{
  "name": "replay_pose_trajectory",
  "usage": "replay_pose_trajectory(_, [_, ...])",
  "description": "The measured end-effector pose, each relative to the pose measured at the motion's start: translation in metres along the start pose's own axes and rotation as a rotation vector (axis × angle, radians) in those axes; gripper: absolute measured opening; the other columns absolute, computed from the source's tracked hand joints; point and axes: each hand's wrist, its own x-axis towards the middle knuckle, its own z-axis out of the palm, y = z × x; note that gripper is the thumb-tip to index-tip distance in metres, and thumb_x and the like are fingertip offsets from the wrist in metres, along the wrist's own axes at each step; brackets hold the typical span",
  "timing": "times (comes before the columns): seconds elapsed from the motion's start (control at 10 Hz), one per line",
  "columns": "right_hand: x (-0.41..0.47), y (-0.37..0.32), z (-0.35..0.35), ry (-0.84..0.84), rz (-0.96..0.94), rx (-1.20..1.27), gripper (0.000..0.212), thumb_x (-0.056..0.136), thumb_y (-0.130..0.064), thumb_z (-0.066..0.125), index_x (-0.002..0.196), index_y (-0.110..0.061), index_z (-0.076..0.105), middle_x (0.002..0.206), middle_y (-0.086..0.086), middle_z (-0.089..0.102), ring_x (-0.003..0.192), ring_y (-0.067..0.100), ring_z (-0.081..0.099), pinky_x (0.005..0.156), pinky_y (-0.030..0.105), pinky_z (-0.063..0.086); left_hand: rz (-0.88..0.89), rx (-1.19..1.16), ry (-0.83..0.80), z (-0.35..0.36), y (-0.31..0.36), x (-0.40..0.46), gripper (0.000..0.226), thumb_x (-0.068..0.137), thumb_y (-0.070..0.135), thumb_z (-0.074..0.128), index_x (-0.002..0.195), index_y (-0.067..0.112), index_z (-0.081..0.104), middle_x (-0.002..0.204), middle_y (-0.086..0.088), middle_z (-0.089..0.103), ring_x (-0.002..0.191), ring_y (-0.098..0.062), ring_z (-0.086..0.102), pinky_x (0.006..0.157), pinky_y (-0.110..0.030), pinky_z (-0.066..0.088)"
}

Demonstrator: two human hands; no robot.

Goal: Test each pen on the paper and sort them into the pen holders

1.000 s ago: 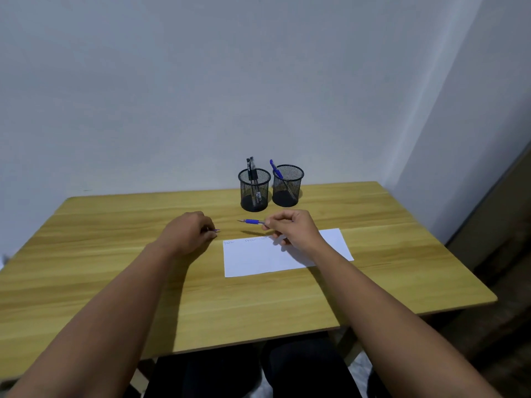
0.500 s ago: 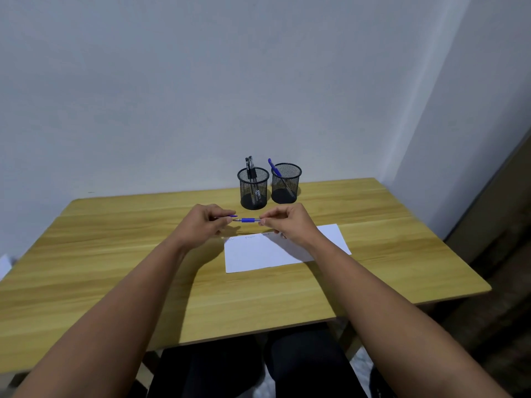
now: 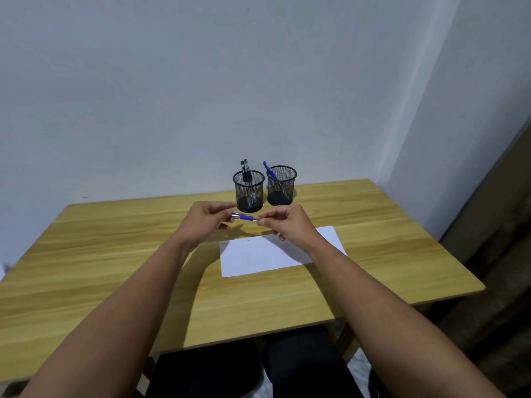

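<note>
**Head cam: blue pen pinched at both ends, probably getting its cap on**

Head view from where I'm standing: the right hand (image 3: 283, 222) is pinching one end of a blue pen (image 3: 246, 217) and the left hand (image 3: 208, 218) is pinching the other end, so the pen sits level between them, lifted off the tabletop (image 3: 100, 254) just in front of the holders. Can't tell if the cap is on or off, it's too small to see.

My guess is it's being capped after testing. To do that cleanly, keep the pen straight, push along its length rather than bending it, and hold with the fingertips only so the ends stay visible.

Under the right wrist lies the paper (image 3: 258, 259) with faint scribbles near its far edge. Behind that, the left holder (image 3: 248, 193) has dark pens and the right holder (image 3: 281, 186) has one blue pen, so I'd say this one belongs in the right holder. Drop it in gently, those mesh cups look light and stand close together.
</note>
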Motion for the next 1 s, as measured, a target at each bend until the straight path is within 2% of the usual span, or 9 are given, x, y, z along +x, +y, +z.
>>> replay_pose_trajectory(0.1, [0.001,-0.002,0.000,-0.005,-0.039,0.041,0.015,0.095,-0.003,0.078,0.106,-0.012,0.083,0.088,0.013,0.078,0.055,0.003,0.051,0.052,0.018,0.041,-0.010,-0.223,0.095,0.014,0.020,0.011,0.017,0.094,0.001,0.067,0.109,-0.003,0.073,0.082,-0.009,0.077,0.071,-0.017,0.066,0.074,-0.025,0.061])
replay_pose_trajectory(0.2, [0.001,-0.008,-0.005,0.064,-0.067,0.071,0.016,0.099,0.002,0.071,0.114,0.001,0.077,0.093,0.018,0.077,0.059,-0.001,0.061,0.056,0.014,0.047,0.049,-0.170,0.127,0.034,0.043,0.027,0.009,0.094,0.007,0.069,0.099,0.006,0.076,0.080,-0.010,0.077,0.070,-0.018,0.065,0.075,-0.030,0.060])
replay_pose_trajectory(0.3, [0.013,-0.014,-0.026,0.031,-0.055,-0.087,0.011,0.096,-0.003,0.076,0.094,-0.014,0.078,0.095,0.023,0.080,0.080,0.015,0.069,0.074,0.028,0.056,0.105,-0.075,0.060,0.054,0.063,0.039,0.015,0.094,0.020,0.072,0.096,0.008,0.079,0.086,-0.013,0.077,0.071,-0.013,0.067,0.071,-0.030,0.058])
replay_pose_trajectory(0.4, [0.041,-0.028,-0.056,0.182,-0.093,-0.186,0.018,0.090,-0.009,0.084,0.080,-0.023,0.077,0.080,0.003,0.078,0.073,0.006,0.067,0.079,0.026,0.053,0.134,-0.042,0.123,0.073,0.072,0.063,0.032,0.096,0.044,0.062,0.098,0.016,0.078,0.086,-0.001,0.075,0.071,-0.008,0.064,0.069,-0.026,0.051])
replay_pose_trajectory(0.5, [0.076,-0.049,-0.087,0.458,-0.167,-0.206,0.010,0.087,-0.017,0.087,0.083,-0.021,0.079,0.074,-0.009,0.073,0.064,-0.005,0.063,0.073,0.020,0.051,0.181,0.408,0.275,0.087,0.062,0.092,0.040,0.091,0.050,0.061,0.121,0.025,0.071,0.117,0.002,0.072,0.103,-0.017,0.067,0.095,-0.040,0.051])
replay_pose_trajectory(0.6, [0.108,-0.056,-0.100,0.509,-0.155,-0.258,0.008,0.085,-0.022,0.087,0.084,-0.019,0.080,0.077,-0.004,0.075,0.073,0.013,0.070,0.078,0.032,0.058,0.252,0.976,0.310,0.099,0.049,0.111,0.053,0.088,0.055,0.061,0.133,0.026,0.062,0.133,-0.002,0.063,0.125,-0.031,0.053,0.097,-0.048,0.042])
replay_pose_trajectory(0.7, [0.133,-0.051,-0.095,0.503,-0.114,-0.413,0.009,0.086,-0.027,0.085,0.084,-0.021,0.078,0.080,-0.005,0.074,0.084,0.020,0.073,0.079,0.033,0.057,0.285,1.223,0.303,0.103,0.038,0.131,0.056,0.085,0.065,0.059,0.124,0.025,0.065,0.127,-0.003,0.064,0.120,-0.032,0.051,0.092,-0.046,0.036])
replay_pose_trajectory(0.9, [0.153,-0.024,-0.073,0.356,0.042,-0.656,0.014,0.087,-0.031,0.085,0.088,-0.020,0.077,0.099,0.002,0.080,0.093,0.024,0.073,0.077,0.032,0.055,0.343,1.385,0.292,0.105,0.021,0.138,0.043,0.089,0.058,0.058,0.111,0.023,0.070,0.113,-0.002,0.068,0.113,-0.031,0.054,0.087,-0.045,0.034])
replay_pose_trajectory(1.0, [0.148,-0.027,-0.068,0.392,0.039,-0.648,0.026,0.088,-0.032,0.082,0.108,-0.016,0.080,0.110,0.003,0.080,0.105,0.027,0.073,0.085,0.033,0.056,0.391,1.376,0.312,0.100,0.021,0.136,0.041,0.089,0.056,0.059,0.111,0.023,0.070,0.112,0.001,0.070,0.111,-0.030,0.055,0.085,-0.044,0.033])
